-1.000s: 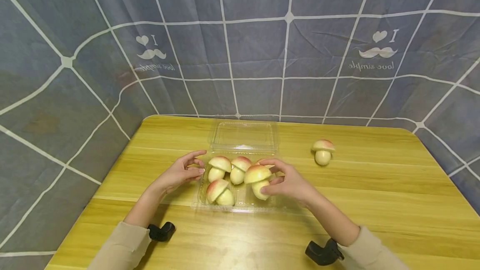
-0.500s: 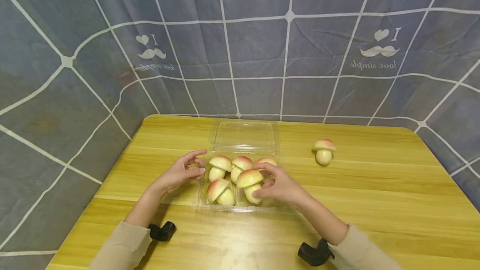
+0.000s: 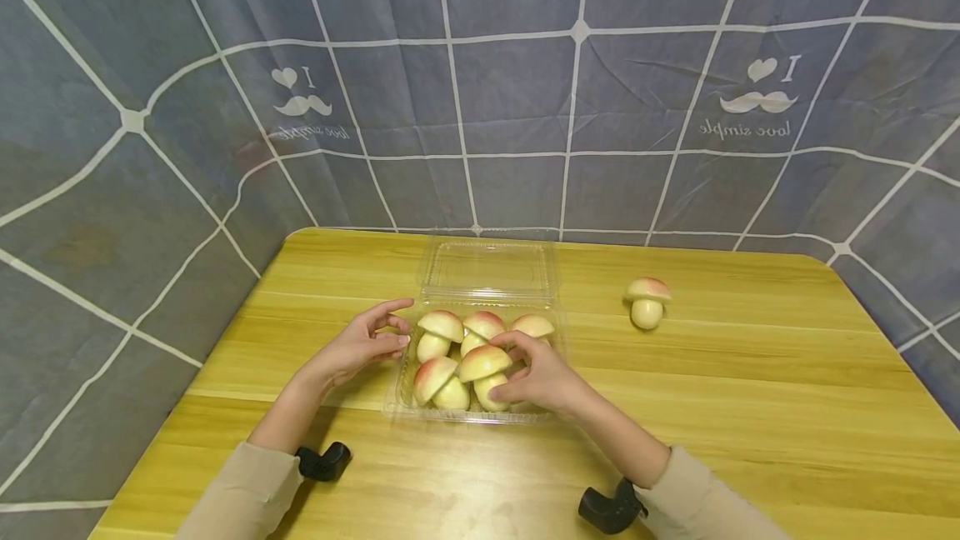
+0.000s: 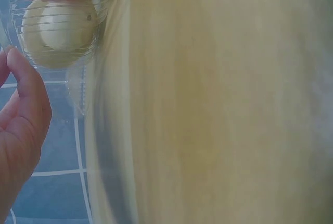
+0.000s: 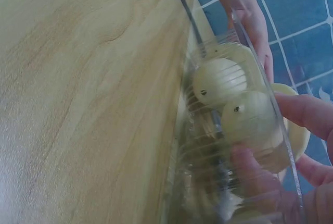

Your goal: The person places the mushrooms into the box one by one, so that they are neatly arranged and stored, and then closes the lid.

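A clear plastic clamshell box (image 3: 399, 407) lies open on the wooden table, its lid (image 3: 487, 269) folded back. Several pink-and-cream toy mushrooms sit inside. My right hand (image 3: 528, 373) grips one mushroom (image 3: 483, 363) by cap and stem in the box's front middle, beside another mushroom (image 3: 438, 382). In the right wrist view the held mushroom (image 5: 255, 122) shows through the box wall (image 5: 208, 146). My left hand (image 3: 367, 344) rests against the box's left edge, fingers loosely curved; its fingertip (image 4: 23, 83) touches the wall. One more mushroom (image 3: 647, 300) stands alone on the table to the right.
The table (image 3: 750, 407) is backed and flanked by a blue-grey cloth with white grid lines (image 3: 525, 107). Black wrist mounts (image 3: 322, 462) show at both sleeves near the front edge. Bare wood stretches right of the box.
My right hand has carried its mushroom left and down into the front middle of the box, next to the front-left mushroom. The left hand has stayed put.
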`<state>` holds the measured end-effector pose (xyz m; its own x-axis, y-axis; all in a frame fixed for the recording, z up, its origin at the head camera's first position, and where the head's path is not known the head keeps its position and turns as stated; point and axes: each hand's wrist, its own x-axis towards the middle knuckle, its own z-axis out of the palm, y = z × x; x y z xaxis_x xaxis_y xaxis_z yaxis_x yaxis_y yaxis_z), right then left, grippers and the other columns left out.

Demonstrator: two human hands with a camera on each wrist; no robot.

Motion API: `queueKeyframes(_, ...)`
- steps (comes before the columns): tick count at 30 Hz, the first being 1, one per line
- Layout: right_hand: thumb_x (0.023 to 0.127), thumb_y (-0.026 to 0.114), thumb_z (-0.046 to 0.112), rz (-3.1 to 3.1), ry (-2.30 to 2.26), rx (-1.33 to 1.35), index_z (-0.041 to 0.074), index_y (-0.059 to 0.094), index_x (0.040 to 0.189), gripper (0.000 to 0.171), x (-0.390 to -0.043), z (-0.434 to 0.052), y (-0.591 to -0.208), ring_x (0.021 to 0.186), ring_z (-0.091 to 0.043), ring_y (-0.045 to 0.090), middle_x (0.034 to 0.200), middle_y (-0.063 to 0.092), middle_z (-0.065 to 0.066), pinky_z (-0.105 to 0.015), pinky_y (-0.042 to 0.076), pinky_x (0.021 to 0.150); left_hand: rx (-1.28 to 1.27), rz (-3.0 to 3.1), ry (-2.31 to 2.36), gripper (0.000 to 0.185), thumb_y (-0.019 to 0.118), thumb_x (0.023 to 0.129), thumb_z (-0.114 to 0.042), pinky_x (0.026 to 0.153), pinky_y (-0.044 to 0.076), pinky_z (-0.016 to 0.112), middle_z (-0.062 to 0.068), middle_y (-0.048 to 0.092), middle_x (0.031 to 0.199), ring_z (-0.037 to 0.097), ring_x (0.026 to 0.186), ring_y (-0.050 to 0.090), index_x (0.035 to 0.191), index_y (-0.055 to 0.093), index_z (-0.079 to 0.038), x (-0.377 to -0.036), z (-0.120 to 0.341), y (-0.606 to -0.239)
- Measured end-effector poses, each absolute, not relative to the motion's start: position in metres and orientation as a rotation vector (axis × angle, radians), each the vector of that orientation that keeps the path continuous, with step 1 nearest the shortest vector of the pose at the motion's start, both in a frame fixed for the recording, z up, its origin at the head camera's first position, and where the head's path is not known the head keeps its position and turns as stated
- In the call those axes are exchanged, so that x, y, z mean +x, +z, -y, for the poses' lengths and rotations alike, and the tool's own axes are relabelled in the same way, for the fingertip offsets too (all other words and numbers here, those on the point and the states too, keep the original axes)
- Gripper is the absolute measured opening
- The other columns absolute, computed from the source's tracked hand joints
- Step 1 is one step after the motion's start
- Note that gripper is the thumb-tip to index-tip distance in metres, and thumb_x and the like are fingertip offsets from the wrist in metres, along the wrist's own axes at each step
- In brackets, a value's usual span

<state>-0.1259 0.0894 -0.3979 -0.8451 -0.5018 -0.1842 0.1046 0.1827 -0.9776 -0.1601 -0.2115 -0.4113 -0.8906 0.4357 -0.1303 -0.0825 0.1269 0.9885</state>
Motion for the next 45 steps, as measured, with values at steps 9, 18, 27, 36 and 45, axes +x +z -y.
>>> queueKeyframes(9,0.069,0.075,-0.006,-1.996,-1.708,-0.353,0.0,0.047,0.125,0.063,-0.1258,-0.0865,-0.4016,0.074,-0.023,0.064,0.105,0.045,-0.022,-0.035,0.055,0.067,0.344,-2.026,1.814,0.065,0.056,0.091,-0.002,0.068,0.05,0.023,0.011,0.044,0.108,0.013,0.077,0.055,0.146,0.023,-0.002,-0.1603,0.2112,-0.4129)
queueKeyframes(18,0.067,0.074,-0.011,-2.104,-1.611,-0.373,0.004,0.05,0.124,0.064,-0.1239,-0.0848,-0.4044,0.071,-0.02,0.061,0.104,0.046,-0.019,-0.03,0.053,0.062,0.346,-2.03,1.817,0.065,0.056,0.09,-0.001,0.068,0.05,0.022,0.011,0.045,0.107,0.012,0.076,0.055,0.146,0.023,-0.001,-0.1597,0.2109,-0.4125)
queueKeyframes(27,0.066,0.073,-0.012,-2.161,-1.556,-0.395,0.006,0.052,0.122,0.063,-0.1222,-0.0847,-0.4038,0.065,-0.018,0.057,0.106,0.048,-0.016,-0.027,0.05,0.057,0.342,-2.028,1.82,0.064,0.056,0.09,-0.001,0.069,0.05,0.022,0.011,0.045,0.107,0.011,0.077,0.055,0.146,0.023,-0.002,-0.1597,0.2109,-0.4124)
queueKeyframes(36,0.066,0.075,-0.01,-2.198,-1.524,-0.423,0.007,0.053,0.124,0.064,-0.123,-0.0854,-0.4045,0.063,-0.015,0.053,0.109,0.05,-0.013,-0.024,0.045,0.052,0.343,-2.022,1.824,0.064,0.056,0.09,0.0,0.07,0.05,0.022,0.011,0.044,0.108,0.011,0.077,0.054,0.145,0.024,-0.001,-0.1601,0.2116,-0.4133)
queueKeyframes(45,0.067,0.076,-0.008,-2.221,-1.485,-0.451,0.007,0.054,0.125,0.064,-0.1245,-0.0868,-0.4032,0.072,-0.018,0.057,0.108,0.053,-0.014,-0.031,0.052,0.059,0.331,-2.019,1.822,0.065,0.057,0.09,-0.001,0.07,0.051,0.023,0.012,0.044,0.108,0.012,0.078,0.054,0.146,0.023,-0.002,-0.1603,0.2119,-0.413)
